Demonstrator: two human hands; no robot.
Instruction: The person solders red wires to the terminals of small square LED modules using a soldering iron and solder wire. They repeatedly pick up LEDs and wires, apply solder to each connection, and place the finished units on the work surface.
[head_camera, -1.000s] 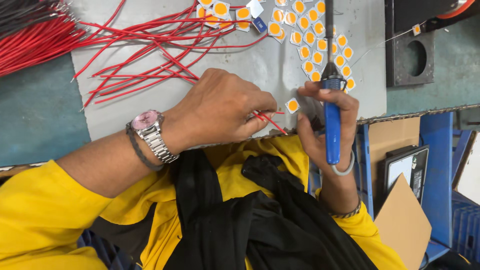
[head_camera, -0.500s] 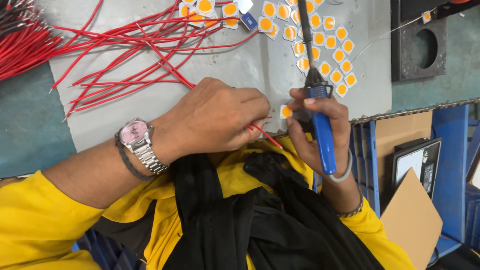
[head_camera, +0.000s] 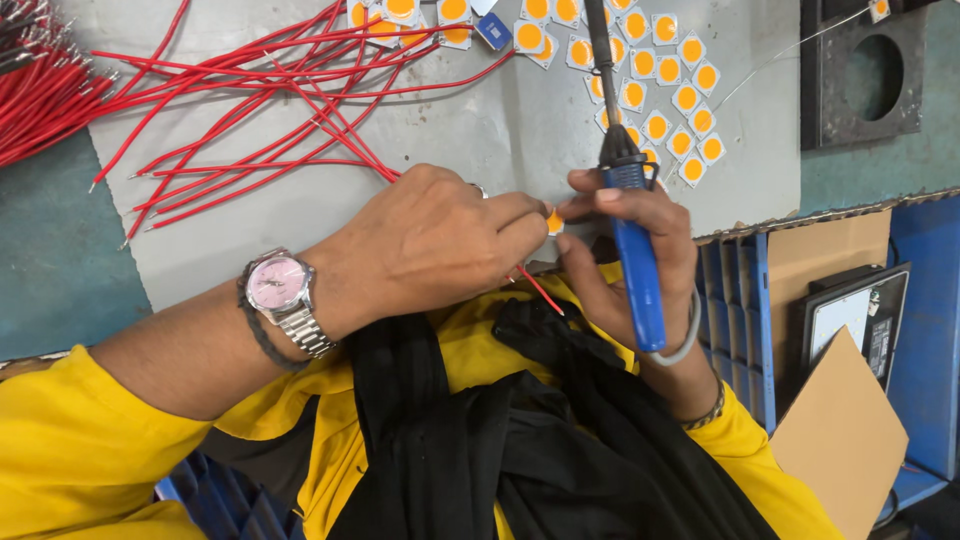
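Fingers (head_camera: 520, 225) of my left hand (head_camera: 430, 240) pinch a small square orange-centred chip (head_camera: 553, 222) at frame centre.
It looks light and brittle, best gripped by its edges; my right hand (head_camera: 630, 260) wraps the blue-handled soldering iron (head_camera: 636, 270); thin red wire (head_camera: 540, 290) flexes.

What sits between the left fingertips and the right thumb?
Head view: a small square chip with an orange centre, pinched between left hand and right hand, with a red wire trailing below.

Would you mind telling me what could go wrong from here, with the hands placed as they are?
The right hand holds the blue-handled soldering iron close to the left hand, so a fingertip burn seems possible. The small orange chip pinched between both hands might slip. The red wires lie near the iron's shaft.
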